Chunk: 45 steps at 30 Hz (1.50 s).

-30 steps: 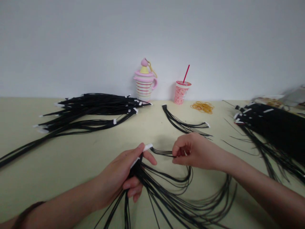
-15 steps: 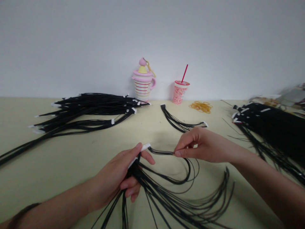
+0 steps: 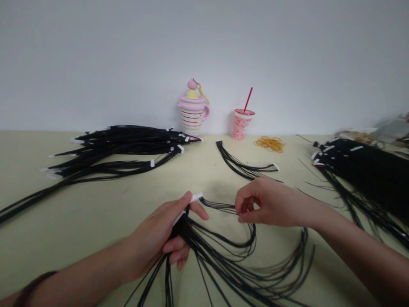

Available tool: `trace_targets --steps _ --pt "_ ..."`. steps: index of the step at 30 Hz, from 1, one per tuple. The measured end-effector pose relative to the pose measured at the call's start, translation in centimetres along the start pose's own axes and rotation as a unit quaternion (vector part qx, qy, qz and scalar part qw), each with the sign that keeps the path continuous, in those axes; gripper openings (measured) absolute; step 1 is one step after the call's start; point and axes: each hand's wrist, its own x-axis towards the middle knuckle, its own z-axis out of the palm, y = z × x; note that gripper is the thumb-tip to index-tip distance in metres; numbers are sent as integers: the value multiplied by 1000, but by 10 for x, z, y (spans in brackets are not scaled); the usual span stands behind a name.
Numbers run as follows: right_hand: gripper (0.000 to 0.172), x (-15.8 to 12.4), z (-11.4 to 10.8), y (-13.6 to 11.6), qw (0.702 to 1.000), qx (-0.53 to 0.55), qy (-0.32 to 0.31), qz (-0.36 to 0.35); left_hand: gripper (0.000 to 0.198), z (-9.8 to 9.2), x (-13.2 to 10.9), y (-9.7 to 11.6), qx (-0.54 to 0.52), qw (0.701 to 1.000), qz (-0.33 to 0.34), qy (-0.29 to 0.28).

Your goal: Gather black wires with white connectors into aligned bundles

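My left hand [image 3: 159, 238] is closed around a bundle of black wires [image 3: 204, 243], the wire harness. Between its thumb and forefinger sits a white connector [image 3: 196, 197], and a second white connector [image 3: 179, 218] shows lower against the fingers. Thin black wires [image 3: 219, 205] run from the upper connector to my right hand [image 3: 258, 202], whose thumb and forefinger are bent together on them. How many wires lie in that pinch is hidden. Past the right fingers the wires curve back in a loop [image 3: 254, 234], while other loose ends fan out towards the lower right.
A pile of black harnesses [image 3: 121, 143] lies at the left and another stack [image 3: 377, 166] at the right. One separate harness [image 3: 233, 162] rests beyond my hands. Along the wall stand a pink-lidded mug [image 3: 191, 115] and a cup with a straw [image 3: 241, 123], beside yellow rubber bands [image 3: 271, 144].
My right hand has shifted slightly down, and its fingers are more curled. The wires between the connector and that hand have spread apart and slackened. My left hand holds almost still.
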Motion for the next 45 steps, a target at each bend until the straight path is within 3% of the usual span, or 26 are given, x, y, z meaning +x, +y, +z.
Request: trace_targets --steps 8,14,22,26,29,33,37,42,45 --pt "15 1 3 -1 999 -31 1 -15 45 -1 1 -1 -7 1000 7 -6" --pt "15 0 7 -4 998 -52 37 15 44 -1 0 0 -7 1000 -2 -10" --pt "18 -1 2 0 993 68 -91 29 45 -2 0 -1 -4 1000 2 -14" --pt "17 -2 -2 2 996 65 -54 13 45 -3 0 -1 -13 1000 5 -17" --pt "18 -6 -11 1 992 110 -67 13 45 -4 1 -3 -15 999 18 -23" --pt "22 -13 -24 -3 972 217 -92 18 43 -6 3 -7 -32 999 22 -17" --pt "34 -18 -32 -2 931 335 -134 52 42 -7 3 -7 -47 998 31 -5" --pt "24 -16 -28 0 931 301 -206 31 43 -7 4 -7 -53 998 26 -13" --pt "18 -11 -17 -5 928 305 -212 5 42 -8 6 -8 -57 998 27 -14"
